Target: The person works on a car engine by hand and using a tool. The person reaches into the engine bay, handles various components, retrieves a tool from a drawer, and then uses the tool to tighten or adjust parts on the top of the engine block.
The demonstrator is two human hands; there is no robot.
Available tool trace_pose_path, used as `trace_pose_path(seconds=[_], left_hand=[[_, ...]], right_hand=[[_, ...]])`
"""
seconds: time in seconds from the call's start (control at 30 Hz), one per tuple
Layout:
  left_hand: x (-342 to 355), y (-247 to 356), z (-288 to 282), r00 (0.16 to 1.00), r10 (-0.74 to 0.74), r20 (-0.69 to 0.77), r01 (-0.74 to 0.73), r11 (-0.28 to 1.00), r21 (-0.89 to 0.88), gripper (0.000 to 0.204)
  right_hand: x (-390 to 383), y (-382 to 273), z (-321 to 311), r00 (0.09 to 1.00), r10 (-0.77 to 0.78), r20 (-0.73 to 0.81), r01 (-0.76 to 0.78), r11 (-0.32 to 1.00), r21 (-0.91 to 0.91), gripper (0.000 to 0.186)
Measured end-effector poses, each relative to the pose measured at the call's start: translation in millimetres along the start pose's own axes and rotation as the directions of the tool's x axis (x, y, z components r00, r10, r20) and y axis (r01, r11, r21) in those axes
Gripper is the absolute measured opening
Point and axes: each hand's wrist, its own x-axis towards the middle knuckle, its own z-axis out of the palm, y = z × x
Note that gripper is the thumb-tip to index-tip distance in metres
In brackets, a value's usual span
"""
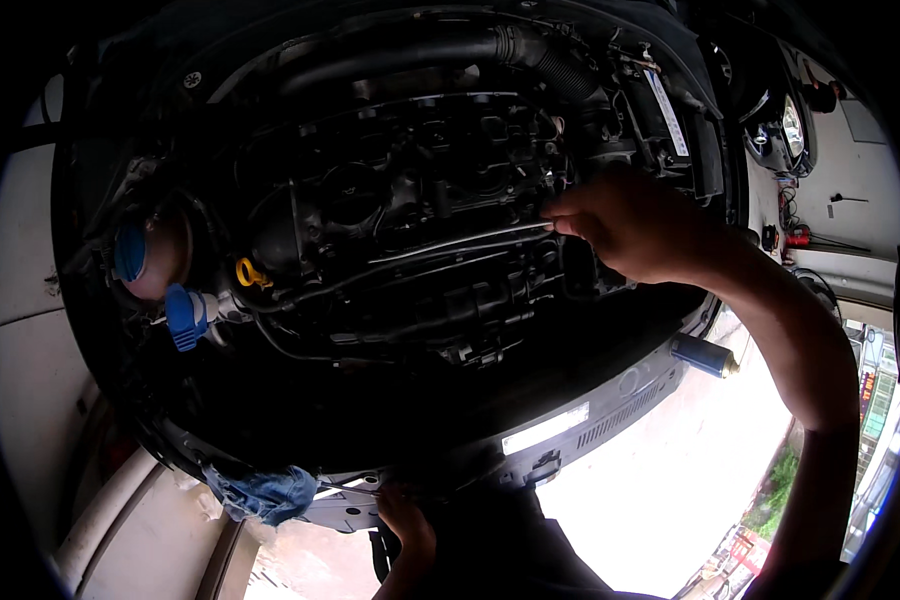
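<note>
My right hand (620,230) reaches over the engine (410,180) with its fingers closed on one end of a thin metal rod (470,236), which extends leftward across the engine. At the lower middle, my left hand (400,520) is at the front panel (610,395) with curled fingers; what they hold, if anything, is unclear. A crumpled blue cloth (258,490) lies on that panel to its left. A yellow ring handle (250,271), a blue-capped reservoir (155,255) and a blue cap (185,315) sit on the engine bay's left side.
A spray can (703,355) lies at the right of the front edge. A battery (680,130) and air hose (410,50) are at the back. Beyond the bay's right side are another dark vehicle (775,120) and red equipment with cables (798,236).
</note>
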Motion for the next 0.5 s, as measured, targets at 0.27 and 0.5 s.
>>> trace_pose_path(seconds=[0.27,0.5], left_hand=[[16,9,-14,0.990,0.139,-0.034,-0.090,0.794,0.601,0.015],[12,-2,-19,0.990,0.142,0.017,-0.121,0.768,0.629,0.018]], right_hand=[[64,19,10,0.989,0.034,0.146,-0.033,0.999,-0.010,0.021],[88,36,23,0.995,-0.070,0.066,0.079,0.986,-0.145,0.026]])
